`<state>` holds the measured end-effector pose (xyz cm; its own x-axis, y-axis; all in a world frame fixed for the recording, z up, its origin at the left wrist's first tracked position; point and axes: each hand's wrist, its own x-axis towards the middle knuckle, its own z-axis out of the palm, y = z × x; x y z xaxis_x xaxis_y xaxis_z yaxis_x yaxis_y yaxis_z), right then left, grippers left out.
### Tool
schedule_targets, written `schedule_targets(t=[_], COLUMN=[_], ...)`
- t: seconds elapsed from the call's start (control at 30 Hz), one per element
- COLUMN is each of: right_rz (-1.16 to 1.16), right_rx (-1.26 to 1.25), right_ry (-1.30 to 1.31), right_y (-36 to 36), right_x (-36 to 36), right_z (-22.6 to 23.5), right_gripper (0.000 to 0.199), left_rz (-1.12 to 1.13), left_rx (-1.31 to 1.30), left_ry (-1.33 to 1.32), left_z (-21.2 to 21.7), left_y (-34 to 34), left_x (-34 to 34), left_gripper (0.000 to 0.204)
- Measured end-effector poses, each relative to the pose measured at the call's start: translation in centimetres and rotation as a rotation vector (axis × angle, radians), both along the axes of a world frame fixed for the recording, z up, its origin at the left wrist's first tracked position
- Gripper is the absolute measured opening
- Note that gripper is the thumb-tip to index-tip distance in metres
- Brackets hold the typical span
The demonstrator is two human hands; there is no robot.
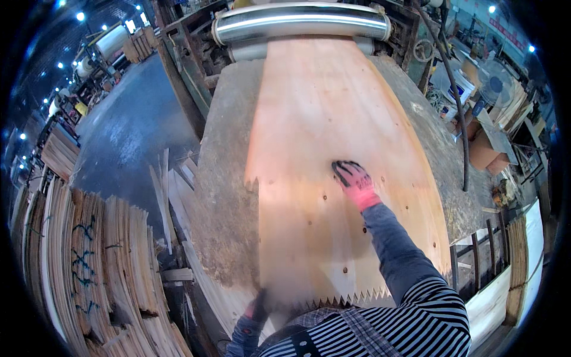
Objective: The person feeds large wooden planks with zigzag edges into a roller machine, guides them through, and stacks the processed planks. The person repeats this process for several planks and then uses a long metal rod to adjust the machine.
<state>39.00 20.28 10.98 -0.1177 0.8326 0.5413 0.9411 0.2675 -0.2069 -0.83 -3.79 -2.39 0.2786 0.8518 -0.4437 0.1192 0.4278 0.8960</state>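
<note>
A long, pale orange wood veneer sheet lies on the worn worktable, its far end at the metal rollers. Closer to me, a second veneer sheet with dark knots and a jagged near edge seems to meet or overlap it; I cannot tell which. My right hand, in a pink glove with black fingers, rests palm down near where the sheets join, fingers stretched out. Low at the nearer sheet's left corner is my left hand, dark-gloved and blurred. Its fingers are too unclear to read.
The grey worktable extends past both sides of the sheets. A tall stack of veneer stands at lower left, with loose strips beside it. On the right are a fan, a cardboard box and a dark hanging hose.
</note>
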Motion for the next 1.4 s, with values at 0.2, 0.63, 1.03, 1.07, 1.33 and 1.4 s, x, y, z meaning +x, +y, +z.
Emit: schedule_targets(t=[0.2,0.63,1.03,1.07,1.33,1.4], right_rz=[-0.267,-0.392,0.051,0.041,0.069,0.059], right_rx=[-0.122,-0.559,-0.506,-0.396,0.068,0.030], right_ry=[-0.116,-0.013,0.033,0.094,0.294,0.317], right_y=[1.8,-24.7,-30.3,-29.9,-27.9,-25.1], right_x=[-1.5,-3.3,-13.9,-13.9,-10.6,-8.9], right_z=[-0.4,-5.9,-4.9,-4.9,1.8,3.3], right_gripper=[0.058,0.072,0.082,0.072,0.047,0.048], left_rz=[0.343,-0.054,0.057,0.027,0.099,0.108], left_rx=[-0.443,0.368,0.492,0.519,0.388,0.345], left_ry=[-0.641,-0.547,0.160,0.242,0.140,0.344], left_z=[5.7,9.1,2.2,3.3,3.1,3.5], left_y=[1.0,0.9,2.7,2.8,2.0,1.6], left_x=[3.1,6.2,5.1,5.1,4.1,4.0], left_gripper=[0.060,0.040,0.080,0.080,0.075,0.071])
